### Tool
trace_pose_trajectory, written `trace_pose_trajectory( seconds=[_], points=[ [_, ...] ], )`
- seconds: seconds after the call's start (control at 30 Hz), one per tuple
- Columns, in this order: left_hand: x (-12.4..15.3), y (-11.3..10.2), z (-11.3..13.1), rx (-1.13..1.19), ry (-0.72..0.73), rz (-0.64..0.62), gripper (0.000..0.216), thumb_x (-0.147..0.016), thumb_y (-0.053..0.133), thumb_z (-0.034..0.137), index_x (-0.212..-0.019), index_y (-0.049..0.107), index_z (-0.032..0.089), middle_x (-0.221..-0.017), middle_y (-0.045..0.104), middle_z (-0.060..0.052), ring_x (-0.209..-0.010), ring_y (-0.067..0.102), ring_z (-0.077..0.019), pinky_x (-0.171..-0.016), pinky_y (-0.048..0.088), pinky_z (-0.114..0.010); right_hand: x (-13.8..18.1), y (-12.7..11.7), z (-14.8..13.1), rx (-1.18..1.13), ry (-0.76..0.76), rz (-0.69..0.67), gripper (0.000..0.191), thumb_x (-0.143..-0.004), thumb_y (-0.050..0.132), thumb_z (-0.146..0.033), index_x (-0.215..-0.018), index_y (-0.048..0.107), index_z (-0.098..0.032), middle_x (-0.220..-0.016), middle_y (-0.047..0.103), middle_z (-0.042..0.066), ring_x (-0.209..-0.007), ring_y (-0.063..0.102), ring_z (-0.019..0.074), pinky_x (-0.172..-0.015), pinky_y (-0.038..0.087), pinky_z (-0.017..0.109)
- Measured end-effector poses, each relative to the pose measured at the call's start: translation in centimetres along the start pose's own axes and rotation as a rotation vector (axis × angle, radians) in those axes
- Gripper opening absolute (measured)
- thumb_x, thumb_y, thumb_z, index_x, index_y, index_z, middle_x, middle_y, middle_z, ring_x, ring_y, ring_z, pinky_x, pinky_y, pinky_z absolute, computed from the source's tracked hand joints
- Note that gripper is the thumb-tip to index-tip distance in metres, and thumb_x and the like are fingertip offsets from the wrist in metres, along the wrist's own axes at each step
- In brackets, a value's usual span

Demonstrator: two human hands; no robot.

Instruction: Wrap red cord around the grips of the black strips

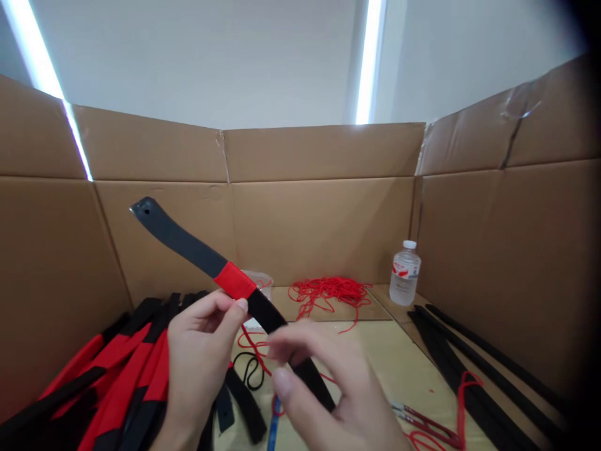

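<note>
A long, slightly curved flat black strip (188,247) with a hole near its upper end slants across the middle. Around it runs a red band (235,280), with a glossier black section below. My left hand (201,351) pinches the strip between thumb and forefinger at the band's lower edge. A red cord (256,347) hangs from there towards my right hand (328,382). That hand, blurred by motion, is beside the lower part of the strip, its thumb and forefinger apart. Whether the cord touches its fingertips I cannot tell.
Several black-and-red pieces (126,369) are heaped at left. Red cord lies in a tangle (331,291) at the back, near a water bottle (405,275). Red-handled scissors (427,423) and long black strips (469,369) lie at right. Cardboard walls (323,219) enclose the table.
</note>
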State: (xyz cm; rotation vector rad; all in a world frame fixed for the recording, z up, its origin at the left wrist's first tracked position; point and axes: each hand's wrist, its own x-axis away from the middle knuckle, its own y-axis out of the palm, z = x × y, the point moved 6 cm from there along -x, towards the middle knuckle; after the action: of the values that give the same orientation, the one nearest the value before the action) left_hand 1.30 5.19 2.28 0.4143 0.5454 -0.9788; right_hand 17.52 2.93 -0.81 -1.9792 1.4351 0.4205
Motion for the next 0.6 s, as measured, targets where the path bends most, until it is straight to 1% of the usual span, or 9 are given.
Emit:
trace_pose_trajectory(
  seconds=[0.03,0.07,0.13,0.17,0.23,0.3,0.33,0.47,0.6],
  points=[
    [0.0,-0.1,0.1,0.010,-0.003,0.001,0.021,-0.069,0.069,0.024,-0.052,0.060,0.018,-0.050,0.058,0.003,-0.049,0.054,-0.0098,-0.047,0.047,-0.017,-1.4,-1.1,-1.2,0.148,-0.077,0.087,0.024,-0.082,0.064,-0.021,-0.106,0.064,-0.024,-0.097,0.068,0.003,-0.088,0.064,0.0206,-0.079,0.052,0.035],
    [-0.1,-0.2,0.1,0.020,-0.007,0.004,0.021,-0.070,0.069,0.024,-0.053,0.060,0.017,-0.051,0.058,0.003,-0.049,0.054,-0.0100,-0.048,0.047,-0.017,-2.3,-1.9,-2.0,0.293,-0.146,0.169,0.036,-0.078,0.065,-0.017,-0.113,0.061,-0.024,-0.103,0.067,0.005,-0.092,0.064,0.0227,-0.079,0.052,0.037],
    [-0.1,-0.5,0.0,0.035,-0.018,0.017,0.021,-0.071,0.069,0.026,-0.054,0.061,0.017,-0.052,0.059,0.002,-0.050,0.054,-0.0104,-0.048,0.047,-0.018,-3.3,-2.0,-1.5,0.530,-0.137,0.196,0.054,-0.072,0.066,-0.012,-0.123,0.055,-0.023,-0.110,0.065,0.007,-0.095,0.065,0.0265,-0.075,0.053,0.040],
    [-0.2,-0.6,0.0,0.037,-0.022,0.025,0.021,-0.072,0.068,0.026,-0.055,0.061,0.017,-0.053,0.060,0.002,-0.051,0.054,-0.0105,-0.049,0.046,-0.018,-3.5,-1.7,-0.8,0.602,-0.115,0.182,0.056,-0.072,0.065,-0.010,-0.125,0.054,-0.023,-0.111,0.065,0.008,-0.093,0.066,0.0269,-0.071,0.054,0.040],
    [-0.3,-0.8,0.0,0.032,-0.024,0.041,0.020,-0.073,0.067,0.027,-0.057,0.061,0.017,-0.054,0.059,0.002,-0.051,0.053,-0.0104,-0.048,0.045,-0.019,-3.4,-1.0,0.5,0.654,-0.105,0.152,0.044,-0.079,0.062,-0.011,-0.121,0.056,-0.021,-0.104,0.066,0.007,-0.086,0.068,0.0255,-0.066,0.054,0.038],
    [-0.4,-0.9,0.0,0.019,-0.022,0.045,0.021,-0.075,0.066,0.027,-0.057,0.061,0.017,-0.054,0.059,0.002,-0.050,0.053,-0.0105,-0.047,0.045,-0.019,-3.3,-0.6,1.0,0.660,-0.169,0.171,0.030,-0.088,0.056,-0.016,-0.118,0.060,-0.018,-0.097,0.067,0.007,-0.080,0.068,0.0234,-0.064,0.054,0.036],
    [-0.5,-0.9,0.0,0.017,-0.021,0.045,0.021,-0.075,0.066,0.027,-0.058,0.061,0.017,-0.054,0.059,0.002,-0.050,0.053,-0.0106,-0.047,0.045,-0.020,-3.2,-0.6,1.0,0.676,-0.216,0.199,0.029,-0.091,0.054,-0.019,-0.119,0.060,-0.017,-0.095,0.067,0.007,-0.078,0.068,0.0225,-0.063,0.054,0.035],
    [-0.8,-0.7,0.0,0.049,-0.027,0.023,0.022,-0.077,0.066,0.028,-0.059,0.061,0.017,-0.054,0.062,0.001,-0.050,0.056,-0.0115,-0.048,0.047,-0.020,-3.1,-1.0,0.0,0.822,-0.368,0.318,0.035,-0.097,0.049,-0.022,-0.130,0.056,-0.012,-0.094,0.066,0.010,-0.079,0.067,0.0217,-0.065,0.053,0.033],
    [-0.7,-0.4,0.0,0.089,-0.026,-0.008,0.021,-0.079,0.065,0.027,-0.060,0.062,0.017,-0.055,0.063,0.002,-0.050,0.058,-0.0111,-0.049,0.048,-0.020,-3.1,-1.4,-0.4,0.910,-0.422,0.367,0.033,-0.098,0.045,-0.020,-0.129,0.054,-0.009,-0.097,0.069,0.013,-0.084,0.068,0.0238,-0.070,0.052,0.034]
  ],
)
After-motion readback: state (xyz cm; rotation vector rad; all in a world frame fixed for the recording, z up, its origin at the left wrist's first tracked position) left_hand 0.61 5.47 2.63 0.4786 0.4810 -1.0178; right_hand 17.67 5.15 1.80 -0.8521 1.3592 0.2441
